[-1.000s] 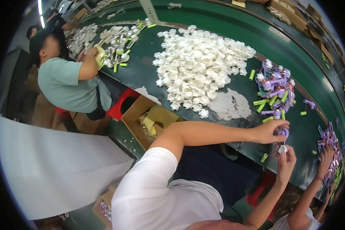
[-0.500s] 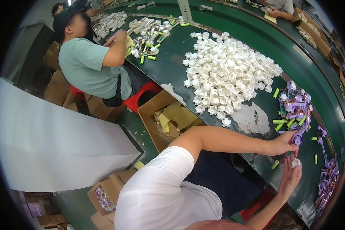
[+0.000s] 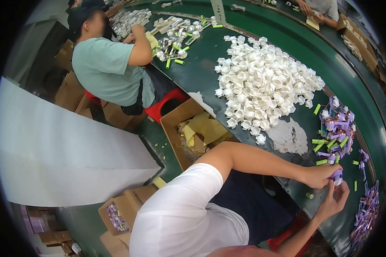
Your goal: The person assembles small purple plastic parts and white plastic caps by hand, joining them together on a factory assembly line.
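Note:
My left hand [image 3: 318, 176] is closed round a purple plastic part [image 3: 336, 174] with a round head. From the near side my right hand [image 3: 333, 202] reaches up to it, fingers and thumb pinching a white plastic cap [image 3: 338, 182] against the round head. Fingers cover much of both pieces, so I cannot tell how far the cap sits on. Just beyond my left hand lies a heap of purple parts [image 3: 339, 124] with copper coils and green cylindrical cells [image 3: 331, 144]. To its left spreads a large pile of white caps [image 3: 261, 85].
More purple parts [image 3: 365, 214] lie at the right. A loose green cell [image 3: 309, 195] rests by the bench edge. An open cardboard box [image 3: 176, 115] stands below the bench. A co-worker in a green shirt [image 3: 103, 70] sits at the left; another person's hands [image 3: 315, 15] work across the bench.
My right hand has brought the white cap up against the purple part, which my left hand still holds. The whole view has shifted slightly, moving the bench things right.

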Demonstrator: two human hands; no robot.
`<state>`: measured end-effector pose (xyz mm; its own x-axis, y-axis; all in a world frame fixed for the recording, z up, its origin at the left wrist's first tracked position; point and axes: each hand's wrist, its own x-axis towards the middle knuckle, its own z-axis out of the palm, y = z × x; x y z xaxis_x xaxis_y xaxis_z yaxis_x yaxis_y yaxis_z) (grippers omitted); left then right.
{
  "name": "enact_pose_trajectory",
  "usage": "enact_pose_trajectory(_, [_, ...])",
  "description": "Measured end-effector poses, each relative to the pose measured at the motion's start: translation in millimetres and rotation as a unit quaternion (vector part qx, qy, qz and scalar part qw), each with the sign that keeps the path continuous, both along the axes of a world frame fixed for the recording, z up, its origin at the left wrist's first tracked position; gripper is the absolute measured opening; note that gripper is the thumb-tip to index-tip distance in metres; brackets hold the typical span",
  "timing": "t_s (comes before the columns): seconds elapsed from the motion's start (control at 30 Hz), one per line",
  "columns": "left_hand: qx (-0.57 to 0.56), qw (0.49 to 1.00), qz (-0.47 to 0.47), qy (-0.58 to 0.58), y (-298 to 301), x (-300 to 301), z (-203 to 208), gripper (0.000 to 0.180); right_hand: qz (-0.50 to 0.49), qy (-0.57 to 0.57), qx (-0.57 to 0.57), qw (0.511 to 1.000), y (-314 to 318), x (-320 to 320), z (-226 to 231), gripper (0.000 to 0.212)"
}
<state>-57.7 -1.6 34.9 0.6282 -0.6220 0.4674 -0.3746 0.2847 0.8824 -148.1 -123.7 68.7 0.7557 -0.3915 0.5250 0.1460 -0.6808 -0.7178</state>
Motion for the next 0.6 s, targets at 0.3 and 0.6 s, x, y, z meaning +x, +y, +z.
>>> enact_pose_trajectory(0.3, [-0.001, 0.998, -0.01, -0.067, -6, 2, -9, 0.062, 0.016, -0.026, -0.068, 0.997, 3, -4, 12, 0.026])
enact_pose_trajectory(0.6, [-0.015, 0.997, -0.038, 0.073, 5, -1, 12, 0.049, 0.119, -0.02, -0.171, 0.978, -10, -7, 27, 0.035])
